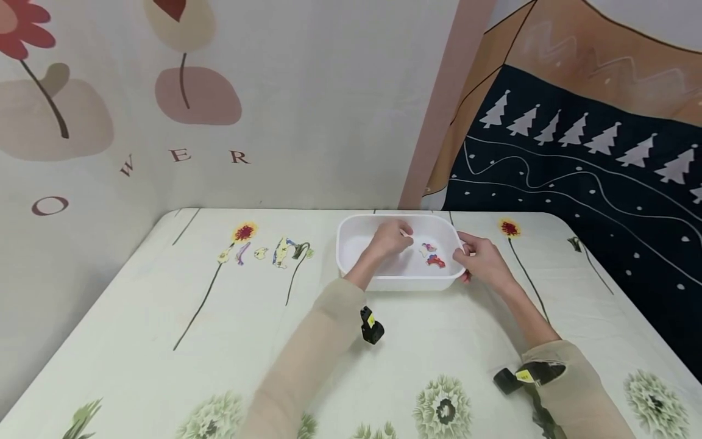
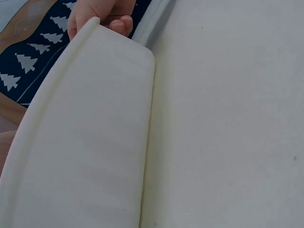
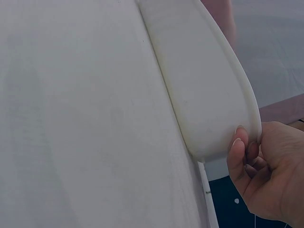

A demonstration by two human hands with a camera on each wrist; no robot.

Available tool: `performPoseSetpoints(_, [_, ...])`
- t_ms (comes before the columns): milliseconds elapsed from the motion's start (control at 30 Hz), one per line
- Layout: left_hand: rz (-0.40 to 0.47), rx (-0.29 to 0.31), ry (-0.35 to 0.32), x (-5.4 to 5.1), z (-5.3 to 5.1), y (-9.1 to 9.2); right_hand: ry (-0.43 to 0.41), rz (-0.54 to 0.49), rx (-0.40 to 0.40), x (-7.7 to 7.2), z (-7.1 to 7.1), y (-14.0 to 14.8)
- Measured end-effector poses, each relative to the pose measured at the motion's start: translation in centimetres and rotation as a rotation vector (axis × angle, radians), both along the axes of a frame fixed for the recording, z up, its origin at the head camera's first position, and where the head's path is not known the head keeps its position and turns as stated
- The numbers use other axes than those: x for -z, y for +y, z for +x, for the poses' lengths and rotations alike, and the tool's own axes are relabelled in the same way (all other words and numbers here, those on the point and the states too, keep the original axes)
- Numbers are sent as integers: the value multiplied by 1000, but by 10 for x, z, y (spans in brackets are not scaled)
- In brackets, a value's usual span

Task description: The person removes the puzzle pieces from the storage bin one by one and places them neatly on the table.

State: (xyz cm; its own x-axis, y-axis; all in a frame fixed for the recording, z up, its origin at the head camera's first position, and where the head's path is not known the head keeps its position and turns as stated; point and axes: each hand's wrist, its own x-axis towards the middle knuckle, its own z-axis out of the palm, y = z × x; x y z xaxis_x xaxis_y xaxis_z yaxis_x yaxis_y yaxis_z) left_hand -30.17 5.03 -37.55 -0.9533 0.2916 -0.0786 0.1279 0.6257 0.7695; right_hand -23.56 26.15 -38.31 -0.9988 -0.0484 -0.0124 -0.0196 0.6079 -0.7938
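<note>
A white plastic basin [image 1: 395, 283] stands toward the back of the table. My right hand [image 1: 484, 261] grips its right rim, thumb over the edge and fingers curled beneath, as the right wrist view also shows. My left hand [image 1: 392, 236] reaches inside the basin with its fingers bent; whether anything is between the fingertips is hidden. To the right of that hand, a red and blue flat piece [image 1: 436, 261] lies on the basin floor. A smaller pinkish piece [image 1: 429, 247] is just behind it. In the left wrist view the basin wall [image 2: 90, 118] hides the left hand.
Left of the basin, several small flat pieces lie in a row, among them a purple strip [image 1: 243, 253], a pale yellow piece [image 1: 261, 253] and a larger blue and yellow piece [image 1: 281, 252]. A flower-printed cloth [image 1: 428, 341] covers the table. Curtains hang behind and at the right.
</note>
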Motion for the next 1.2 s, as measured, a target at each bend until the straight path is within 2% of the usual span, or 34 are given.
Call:
performPoseSetpoints(200, [-109, -5, 15, 1, -1, 0, -2, -1, 1, 0, 1, -1])
performPoseSetpoints(400, [-158, 43, 68, 4, -2, -1, -11, 1, 9, 0, 1, -1])
performPoseSetpoints(833, [-188, 67, 94, 5, -2, -2, 1, -7, 3, -2, 1, -1])
performPoseSetpoints(1200, [-150, 52, 35, 6, 2, -3, 2, -10, -2, 1, 0, -1])
